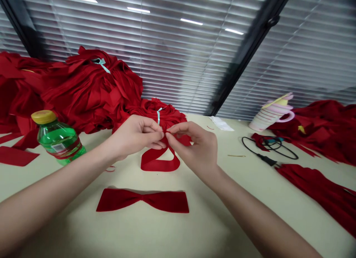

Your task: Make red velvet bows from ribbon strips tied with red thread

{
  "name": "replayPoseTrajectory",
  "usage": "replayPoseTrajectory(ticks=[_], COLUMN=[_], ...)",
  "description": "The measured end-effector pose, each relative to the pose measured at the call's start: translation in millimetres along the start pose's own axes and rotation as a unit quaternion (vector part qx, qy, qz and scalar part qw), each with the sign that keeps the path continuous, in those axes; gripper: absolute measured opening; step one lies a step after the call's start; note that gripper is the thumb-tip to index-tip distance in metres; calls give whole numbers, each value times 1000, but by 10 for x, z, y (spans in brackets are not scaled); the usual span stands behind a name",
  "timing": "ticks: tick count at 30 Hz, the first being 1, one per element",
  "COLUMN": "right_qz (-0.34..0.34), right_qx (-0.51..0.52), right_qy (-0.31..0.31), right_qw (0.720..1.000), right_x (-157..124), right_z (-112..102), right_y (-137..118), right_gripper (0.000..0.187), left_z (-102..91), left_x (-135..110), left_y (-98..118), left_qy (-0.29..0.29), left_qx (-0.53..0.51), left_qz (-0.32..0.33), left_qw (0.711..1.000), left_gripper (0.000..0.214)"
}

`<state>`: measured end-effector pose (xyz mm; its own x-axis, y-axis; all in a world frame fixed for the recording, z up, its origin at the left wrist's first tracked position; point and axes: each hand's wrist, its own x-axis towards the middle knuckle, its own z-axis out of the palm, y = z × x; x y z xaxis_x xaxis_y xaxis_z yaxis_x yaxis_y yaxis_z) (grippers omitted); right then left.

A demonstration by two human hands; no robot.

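My left hand (pixel 139 136) and my right hand (pixel 196 145) meet over the middle of the table, fingertips pinched close together. Between them they hold a red ribbon (pixel 160 165), which hangs down in a loop. The exact spot where the fingers grip it is partly hidden. Nearer to me, a red bow-shaped piece of fabric (pixel 167 201), gathered at its centre, lies flat on the table. Behind my hands sits a bundle of red fabric (pixel 169 113) tied with a pale blue ribbon (pixel 159 116).
A green bottle (pixel 59 139) with a yellow cap stands at left, before a large red fabric pile (pixel 91 87). On the right are a mug (pixel 269 115), a black cable (pixel 267 159), more red fabric (pixel 317 191) and a thin gold-coloured strip (pixel 236 155). Blinds (pixel 172 58) close off the back.
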<state>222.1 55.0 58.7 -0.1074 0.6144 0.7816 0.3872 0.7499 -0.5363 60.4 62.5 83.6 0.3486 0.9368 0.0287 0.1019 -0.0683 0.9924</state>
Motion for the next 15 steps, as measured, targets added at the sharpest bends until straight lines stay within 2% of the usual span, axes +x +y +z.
replayPoseTrajectory(ticks=[6, 10, 15], right_qz=[-71, -114, -136], right_qx=[-121, -145, -150], right_qy=[14, 27, 25], right_qw=[990, 982, 979], right_x=[-25, -41, -50], right_z=[-10, -4, 8], right_y=[-35, -5, 15], right_gripper=[10, 11, 12], left_z=[23, 33, 29], left_x=[-20, -26, -29], left_y=[30, 31, 33], left_qy=[-4, 0, -2], left_qx=[6, 6, 6], left_qz=[-11, -17, -7], left_qw=[1000, 1000, 1000], left_gripper=[8, 9, 10])
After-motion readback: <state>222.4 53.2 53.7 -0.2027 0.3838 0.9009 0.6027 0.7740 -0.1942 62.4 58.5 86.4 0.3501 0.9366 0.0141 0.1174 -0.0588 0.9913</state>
